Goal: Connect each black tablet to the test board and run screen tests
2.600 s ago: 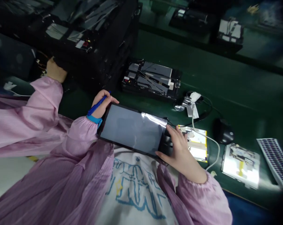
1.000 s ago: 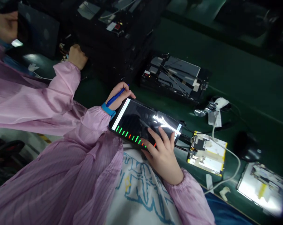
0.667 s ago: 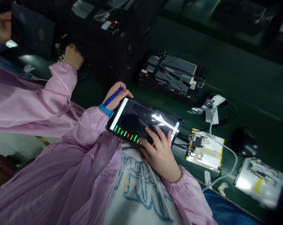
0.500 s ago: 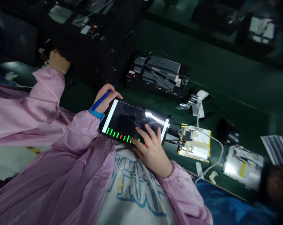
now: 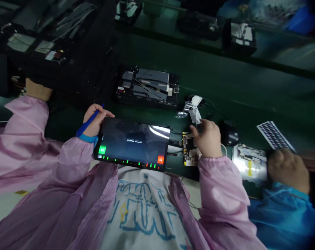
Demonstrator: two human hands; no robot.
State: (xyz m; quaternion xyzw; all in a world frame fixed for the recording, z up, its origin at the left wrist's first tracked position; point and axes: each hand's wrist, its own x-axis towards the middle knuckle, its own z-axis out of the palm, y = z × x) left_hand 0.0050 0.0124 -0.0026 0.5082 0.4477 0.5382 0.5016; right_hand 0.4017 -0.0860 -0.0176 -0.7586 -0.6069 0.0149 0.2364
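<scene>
- Clock faces are centred on the tablet. Bench point(image 5: 222, 76): dark green and smooth, with a dull sheen.
- Black stack point(image 5: 92, 66), toward 11 o'clock: bulky and matt, with thin wires and grey plates on top.
- Right sleeve point(image 5: 222, 194): the right forearm reaches forward, in loose pink striped cloth gathered at the wrist.
- Tablet point(image 5: 132, 142): just off the middle of the view, in front of the person's chest, tilted slightly clockwise; a flat, glossy rectangle with green and red blocks lit on its dark screen.
- Black tray point(image 5: 148, 86), toward 12 o'clock: boxy, with grey plates and loose wires.
- Silver panel point(image 5: 248, 165), well out at 3 o'clock: shiny, thin metal. A co-worker's hand point(image 5: 290, 170) in a blue sleeve is just beyond it, blurred.
- Right hand point(image 5: 208, 139), at 3 o'clock: back up, fingers half curled; cannot tell whether it grips anything. It partly covers a circuit panel point(image 5: 188, 152) with yellow edges, joined to the tablet by flat dark strips.
- Left hand point(image 5: 94, 119), at 10 o'clock: by the tablet's corner, index finger stretched out, the others closed round the pen.
- Mouse point(image 5: 230, 133), at 3 o'clock: rounded, glossy black.
- Pen point(image 5: 88, 122): slim blue plastic, slanting toward 1 o'clock.
</scene>
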